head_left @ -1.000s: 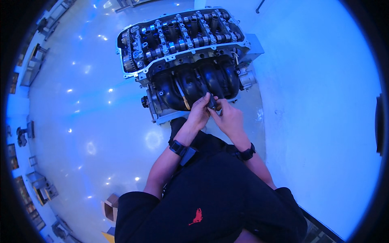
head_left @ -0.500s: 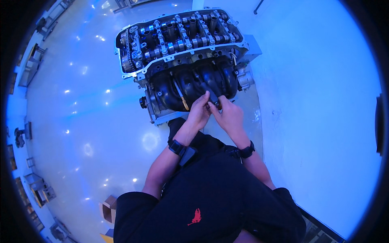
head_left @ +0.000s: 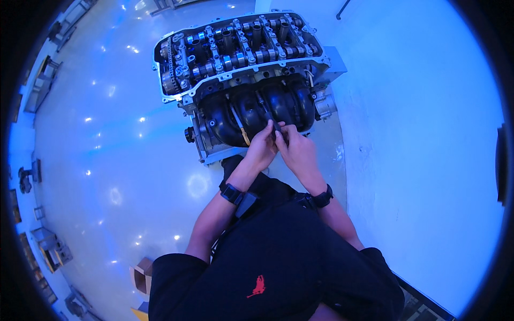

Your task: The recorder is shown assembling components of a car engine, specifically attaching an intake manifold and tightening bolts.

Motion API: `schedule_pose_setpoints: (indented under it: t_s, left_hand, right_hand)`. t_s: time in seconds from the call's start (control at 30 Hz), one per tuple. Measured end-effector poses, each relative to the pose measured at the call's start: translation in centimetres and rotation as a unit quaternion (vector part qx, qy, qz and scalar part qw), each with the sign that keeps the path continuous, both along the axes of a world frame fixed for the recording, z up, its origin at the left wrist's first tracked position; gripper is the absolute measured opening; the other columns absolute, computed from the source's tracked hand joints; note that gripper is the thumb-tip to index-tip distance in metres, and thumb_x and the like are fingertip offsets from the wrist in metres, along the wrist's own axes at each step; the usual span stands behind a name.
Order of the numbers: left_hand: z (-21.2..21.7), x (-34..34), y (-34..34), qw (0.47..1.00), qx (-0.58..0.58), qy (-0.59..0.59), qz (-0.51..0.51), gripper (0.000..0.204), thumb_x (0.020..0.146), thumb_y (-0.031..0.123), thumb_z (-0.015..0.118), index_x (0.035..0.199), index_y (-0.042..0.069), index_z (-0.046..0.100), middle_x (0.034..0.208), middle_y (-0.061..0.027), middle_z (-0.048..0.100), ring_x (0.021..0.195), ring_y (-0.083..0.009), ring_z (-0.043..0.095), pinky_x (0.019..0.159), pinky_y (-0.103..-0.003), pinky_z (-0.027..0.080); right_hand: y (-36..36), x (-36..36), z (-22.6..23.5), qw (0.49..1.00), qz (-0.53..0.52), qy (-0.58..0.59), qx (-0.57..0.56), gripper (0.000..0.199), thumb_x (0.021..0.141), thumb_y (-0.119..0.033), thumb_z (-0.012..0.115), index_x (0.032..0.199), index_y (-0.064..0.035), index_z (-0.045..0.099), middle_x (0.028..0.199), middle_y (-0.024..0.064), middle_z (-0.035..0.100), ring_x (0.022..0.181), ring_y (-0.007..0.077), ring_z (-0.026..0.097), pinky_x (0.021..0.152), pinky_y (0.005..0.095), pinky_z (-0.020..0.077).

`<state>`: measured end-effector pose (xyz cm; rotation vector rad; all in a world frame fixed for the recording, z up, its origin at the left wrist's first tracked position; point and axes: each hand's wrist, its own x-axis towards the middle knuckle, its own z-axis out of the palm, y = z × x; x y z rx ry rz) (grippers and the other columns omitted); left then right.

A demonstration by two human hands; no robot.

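In front of me stands an engine (head_left: 235, 61) with its top open, showing camshafts and a timing chain. On its near side is a black intake manifold (head_left: 247, 112) with rounded runners. Over the manifold's near edge, my left hand (head_left: 262, 147) and my right hand (head_left: 297, 150) meet, fingers pinched around a small dark piece (head_left: 277, 127). Its kind is unclear, and fingers hide much of it. A thin dark shaft (head_left: 265, 104) lies in line just beyond; whether it joins the piece cannot be made out. To its left, a slim tool with a yellowish handle (head_left: 243, 134) rests on the manifold.
A grey box-like part (head_left: 336, 67) adjoins the engine's right end. A pale, smooth surface (head_left: 417, 150) spreads along the right. Shiny floor (head_left: 118, 150) lies to the left, with an open cardboard box (head_left: 142, 275) near my left elbow and furniture along the far left rim.
The dark piece has turned and shows less between my fingers. My right hand has shifted slightly left, closer to my left fingertips. The yellowish-handled tool stays on the manifold.
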<state>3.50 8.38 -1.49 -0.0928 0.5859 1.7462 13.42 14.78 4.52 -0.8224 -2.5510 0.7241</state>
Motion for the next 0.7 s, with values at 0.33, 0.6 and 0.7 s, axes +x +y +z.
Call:
schedule_pose_setpoints:
  t_s: [0.33, 0.6, 0.7]
  left_hand:
    - [-0.6, 0.1, 0.2, 0.994, -0.055, 0.090, 0.040, 0.027, 0.093, 0.023, 0.050, 0.106, 0.000, 0.055, 0.084, -0.0049, 0.060, 0.070, -0.0157, 0.060, 0.063, -0.030, 0.051]
    - [0.2, -0.7, -1.0, 0.997, 0.051, 0.056, -0.030, 0.032, 0.094, 0.030, 0.049, 0.105, 0.000, 0.055, 0.085, -0.0102, 0.064, 0.053, -0.0171, 0.058, 0.045, -0.027, 0.048]
    - [1.5, 0.6, 0.4, 0.994, -0.071, 0.046, 0.066, 0.032, 0.093, 0.029, 0.050, 0.105, 0.000, 0.055, 0.096, -0.0124, 0.064, 0.080, -0.0188, 0.062, 0.072, -0.031, 0.050]
  right_hand:
    - [-0.4, -0.9, -3.2, 0.953, -0.049, 0.139, -0.265, 0.023, 0.090, -0.024, 0.053, 0.100, -0.0047, 0.045, 0.074, 0.0153, 0.061, 0.054, 0.0278, 0.061, 0.045, 0.0353, 0.0448]
    - [-1.3, -1.0, -1.9, 0.640, -0.117, 0.271, -0.710, 0.020, 0.094, -0.027, 0.049, 0.099, -0.0072, 0.048, 0.065, 0.0031, 0.054, 0.045, 0.0082, 0.047, 0.038, 0.0232, 0.0333]
    - [0.1, -0.2, -2.3, 0.959, -0.046, 0.122, -0.251, 0.031, 0.090, -0.033, 0.053, 0.094, -0.0027, 0.052, 0.065, 0.0134, 0.059, 0.051, 0.0271, 0.058, 0.044, 0.0359, 0.0420]
